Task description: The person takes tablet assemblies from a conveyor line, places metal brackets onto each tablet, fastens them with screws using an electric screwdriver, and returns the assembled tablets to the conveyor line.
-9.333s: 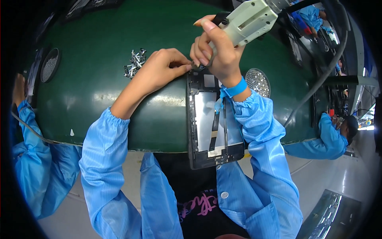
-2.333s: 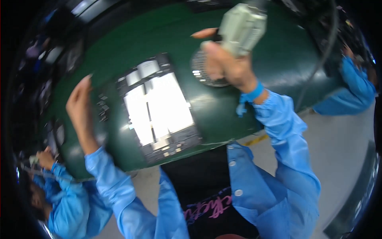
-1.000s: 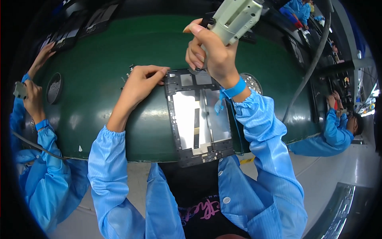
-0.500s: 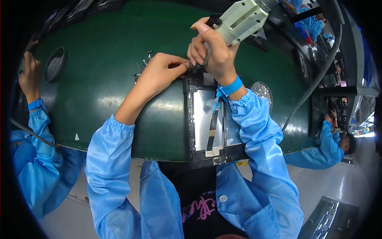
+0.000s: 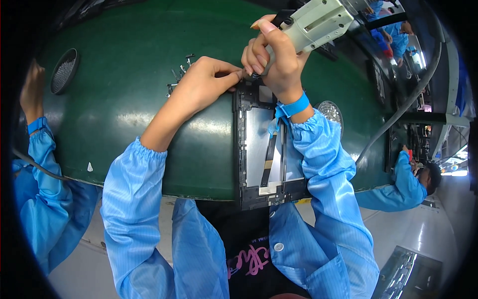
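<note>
A black-framed, tablet-like device (image 5: pixel 255 149) with a silver inner plate lies in front of me, its near end at the table edge. My left hand (image 5: pixel 206 84) reaches over its upper left corner, thumb and fingers pinched together. Whatever sits between those fingertips is too small or hidden to make out. My right hand (image 5: pixel 279 62) is wrapped round a pale grey electric screwdriver (image 5: pixel 318 25), whose body slants to the upper right. Its black lower end (image 5: pixel 256 75) comes down close to my left fingertips at the device's far edge; the very tip is hidden.
Several small metal parts (image 5: pixel 179 74) lie left of my left hand. One bowl of small parts (image 5: pixel 64 71) stands at the left, another bowl (image 5: pixel 329 113) beside my right forearm. A grey cable (image 5: pixel 406 102) hangs at the right. Co-workers' arms (image 5: pixel 34 94) show at both sides.
The screwdriver's body and my right hand have shifted slightly right. My left hand stays pinched at the device's corner. At the left, the co-worker's hand has moved slightly outward.
</note>
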Available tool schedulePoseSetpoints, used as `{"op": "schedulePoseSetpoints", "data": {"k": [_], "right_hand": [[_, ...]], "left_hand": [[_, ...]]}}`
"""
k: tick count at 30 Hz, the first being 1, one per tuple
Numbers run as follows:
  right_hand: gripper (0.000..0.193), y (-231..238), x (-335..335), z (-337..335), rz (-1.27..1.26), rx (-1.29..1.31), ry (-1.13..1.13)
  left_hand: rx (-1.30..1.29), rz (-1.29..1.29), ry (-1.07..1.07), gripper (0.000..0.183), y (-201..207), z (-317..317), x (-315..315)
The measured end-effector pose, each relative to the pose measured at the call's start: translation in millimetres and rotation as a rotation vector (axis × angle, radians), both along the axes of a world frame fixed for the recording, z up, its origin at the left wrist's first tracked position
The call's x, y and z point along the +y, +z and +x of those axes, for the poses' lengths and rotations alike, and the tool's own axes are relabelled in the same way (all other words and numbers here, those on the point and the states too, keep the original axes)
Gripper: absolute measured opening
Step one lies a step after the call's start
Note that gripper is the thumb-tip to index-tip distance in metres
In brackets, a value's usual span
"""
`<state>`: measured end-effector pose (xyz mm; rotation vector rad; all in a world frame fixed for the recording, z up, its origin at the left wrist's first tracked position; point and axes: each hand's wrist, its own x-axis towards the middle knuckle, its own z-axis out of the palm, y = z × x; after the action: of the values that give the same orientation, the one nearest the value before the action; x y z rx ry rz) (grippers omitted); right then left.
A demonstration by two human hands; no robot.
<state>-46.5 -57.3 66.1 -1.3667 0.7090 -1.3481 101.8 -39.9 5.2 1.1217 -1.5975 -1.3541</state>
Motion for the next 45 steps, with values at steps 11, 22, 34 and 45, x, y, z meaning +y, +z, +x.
{"op": "schedulePoseSetpoints", "data": {"k": [11, 22, 34, 45], "right_hand": [[0.020, 2, 2, 4, 0.002, 0.037, 0.034], [0.019, -1, -3, -1, 0.012, -0.111, 0.008], [0.020, 1, 5, -5, -0.021, -0.016, 0.028], [0.022, 54, 8, -45, -0.170, 0.035, -0.194]], "left_hand": [[-0.024, 0.061, -0.052, 0.028, 3, 2, 2], [-0.034, 0.011, -0.015, 0.030, 4, -2, 3], [-0.588, -0.620, 0.028, 0.071, 49, -35, 181], [-0.849, -0.790, 0.117, 0.079, 22, -60, 174]]}}
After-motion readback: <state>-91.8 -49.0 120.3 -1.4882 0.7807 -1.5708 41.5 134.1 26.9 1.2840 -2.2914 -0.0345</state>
